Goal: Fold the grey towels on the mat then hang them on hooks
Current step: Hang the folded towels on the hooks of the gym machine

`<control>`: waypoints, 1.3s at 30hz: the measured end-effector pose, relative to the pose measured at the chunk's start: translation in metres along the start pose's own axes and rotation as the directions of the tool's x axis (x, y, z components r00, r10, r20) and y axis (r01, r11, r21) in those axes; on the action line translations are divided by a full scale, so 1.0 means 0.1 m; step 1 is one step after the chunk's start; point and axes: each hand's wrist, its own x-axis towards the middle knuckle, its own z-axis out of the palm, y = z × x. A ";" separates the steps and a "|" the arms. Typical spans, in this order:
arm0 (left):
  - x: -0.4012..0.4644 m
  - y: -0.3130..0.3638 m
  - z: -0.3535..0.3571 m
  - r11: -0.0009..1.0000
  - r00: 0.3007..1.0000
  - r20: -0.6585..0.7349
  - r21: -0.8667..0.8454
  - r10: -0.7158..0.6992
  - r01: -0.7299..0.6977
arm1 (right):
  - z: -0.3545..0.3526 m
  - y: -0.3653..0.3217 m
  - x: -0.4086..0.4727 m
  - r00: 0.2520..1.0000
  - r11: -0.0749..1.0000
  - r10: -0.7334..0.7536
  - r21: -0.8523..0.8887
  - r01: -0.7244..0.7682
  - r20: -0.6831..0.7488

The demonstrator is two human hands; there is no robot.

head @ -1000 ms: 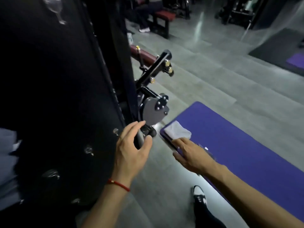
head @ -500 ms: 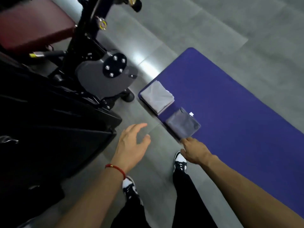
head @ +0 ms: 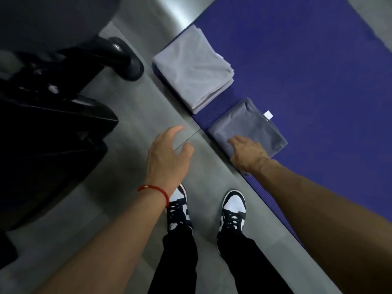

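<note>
Two folded towels lie at the near corner of the purple mat. The light grey towel is the farther one. The dark grey towel, with a small white tag at its far corner, lies closer to me. My right hand reaches down onto the near edge of the dark grey towel; its fingers lie on the cloth, and how they grip is hidden. My left hand hovers over the bare floor to the left of the mat, fingers loosely curved and holding nothing.
Black gym equipment with a round rubber foot fills the left side. Grey floor tiles run between it and the mat. My two black-and-white shoes stand by the mat's edge.
My view has tilted down toward the floor and moved closer. My right hand went from just short of the dark grey towel onto its near edge. The left hand stays open.
</note>
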 end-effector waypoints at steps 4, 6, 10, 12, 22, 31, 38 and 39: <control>0.48 -0.41 0.38 0.998 0.998 -0.023 -0.043 -0.056 0.055 | 0.15 0.04 0.92 0.978 0.960 -0.199 -0.216 0.180 -0.070; 0.62 -0.57 0.50 0.995 0.996 -0.019 -0.049 -0.083 0.082 | 0.18 0.05 1.21 0.969 0.928 -0.241 -0.305 0.214 -0.056; 0.73 -0.71 0.65 0.993 0.995 0.002 -0.061 -0.104 0.104 | 0.27 0.09 1.44 0.939 0.848 -0.318 -0.480 0.222 -0.128; 0.72 -0.72 0.66 0.994 0.995 0.004 -0.054 -0.098 0.098 | 0.24 0.09 1.45 0.947 0.842 -0.303 -0.496 0.213 -0.107; 0.42 -0.32 0.42 1.000 0.996 0.084 0.012 0.020 -0.021 | -0.31 0.16 0.75 0.956 0.913 -0.289 -0.317 0.257 -0.057; -0.84 0.44 -0.39 0.963 0.915 0.308 -0.018 0.261 -0.268 | -1.11 -0.15 -1.81 0.878 0.902 -0.341 0.146 0.406 -0.336; -2.12 0.90 -1.68 0.937 0.887 0.302 -0.098 0.349 -0.336 | -2.11 -1.08 -3.50 0.864 0.741 -0.360 0.454 0.495 -0.353; -2.29 0.96 -1.91 0.938 0.889 0.299 -0.108 0.346 -0.329 | -2.21 -1.23 -3.68 0.845 0.730 -0.399 0.435 0.528 -0.356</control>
